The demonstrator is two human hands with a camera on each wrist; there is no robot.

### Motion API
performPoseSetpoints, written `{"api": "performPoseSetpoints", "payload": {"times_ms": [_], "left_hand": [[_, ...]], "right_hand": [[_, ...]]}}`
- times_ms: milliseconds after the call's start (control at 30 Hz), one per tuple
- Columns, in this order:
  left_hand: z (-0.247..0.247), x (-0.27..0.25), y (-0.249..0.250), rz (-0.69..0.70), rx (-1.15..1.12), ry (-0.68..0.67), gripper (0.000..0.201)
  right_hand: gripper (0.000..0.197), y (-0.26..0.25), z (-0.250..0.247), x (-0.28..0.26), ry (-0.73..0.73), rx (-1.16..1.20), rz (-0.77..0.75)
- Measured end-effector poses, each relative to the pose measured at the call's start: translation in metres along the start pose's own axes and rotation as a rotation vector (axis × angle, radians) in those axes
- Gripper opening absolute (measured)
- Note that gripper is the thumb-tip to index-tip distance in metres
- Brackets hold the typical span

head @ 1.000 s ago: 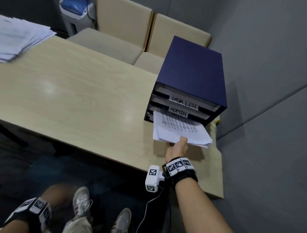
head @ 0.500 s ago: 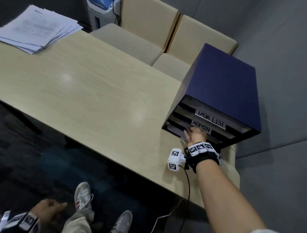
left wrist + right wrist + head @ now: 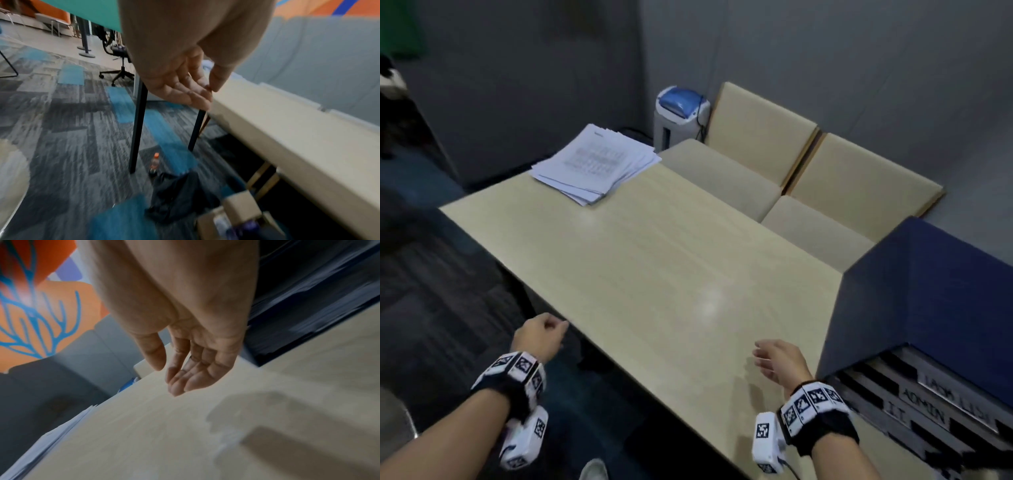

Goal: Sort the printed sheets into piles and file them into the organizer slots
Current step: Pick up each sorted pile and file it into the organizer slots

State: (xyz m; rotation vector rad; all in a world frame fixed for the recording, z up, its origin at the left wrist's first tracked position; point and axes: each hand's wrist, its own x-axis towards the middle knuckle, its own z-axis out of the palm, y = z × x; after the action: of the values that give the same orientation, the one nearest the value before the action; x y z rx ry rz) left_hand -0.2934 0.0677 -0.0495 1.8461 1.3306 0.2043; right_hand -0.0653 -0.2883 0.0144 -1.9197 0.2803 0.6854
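A loose stack of printed sheets (image 3: 596, 163) lies at the far left corner of the wooden table (image 3: 654, 274). The dark blue organizer (image 3: 928, 291) stands at the right end, its slots labelled with white tags such as ADMIN (image 3: 923, 404). My right hand (image 3: 774, 359) hovers empty over the table just left of the organizer, fingers relaxed (image 3: 185, 378). My left hand (image 3: 544, 334) is off the table's near edge, fingers loosely curled and holding nothing (image 3: 185, 91). The stack's edge (image 3: 51, 434) shows in the right wrist view.
Two beige chairs (image 3: 774, 164) stand behind the table against the grey wall, with a white and blue shredder (image 3: 679, 113) beside them. Under the table lie a dark bag (image 3: 185, 199), a bottle (image 3: 155, 162) and a cardboard box (image 3: 236, 216).
My right hand pushed the sheets into an organizer slot, let go and drew back over the table. My left hand rose toward the table edge. The view swung left to the paper stack.
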Motion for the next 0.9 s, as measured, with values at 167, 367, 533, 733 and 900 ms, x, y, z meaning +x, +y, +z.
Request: {"api": "performPoseSetpoints", "payload": {"times_ms": [167, 367, 533, 733, 900], "left_hand": [[-0.045, 0.068, 0.023, 0.070, -0.097, -0.102, 0.017], [-0.071, 0.135, 0.028, 0.090, -0.143, -0.168, 0.013], [-0.091, 0.212, 0.060, 0.168, -0.060, -0.132, 0.011], [-0.108, 0.327, 0.107, 0.122, 0.117, -0.059, 0.008], [-0.102, 0.395, 0.139, 0.124, 0.220, -0.051, 0.020]], "right_hand": [[0.015, -0.061, 0.090, 0.001, -0.196, -0.085, -0.106], [0.014, -0.111, 0.167, 0.036, -0.295, -0.111, -0.141], [0.013, -0.155, 0.231, 0.091, -0.319, -0.138, -0.151], [0.010, -0.213, 0.326, 0.168, -0.355, -0.196, -0.135], [0.009, -0.246, 0.385, 0.211, -0.356, -0.246, -0.083]]}}
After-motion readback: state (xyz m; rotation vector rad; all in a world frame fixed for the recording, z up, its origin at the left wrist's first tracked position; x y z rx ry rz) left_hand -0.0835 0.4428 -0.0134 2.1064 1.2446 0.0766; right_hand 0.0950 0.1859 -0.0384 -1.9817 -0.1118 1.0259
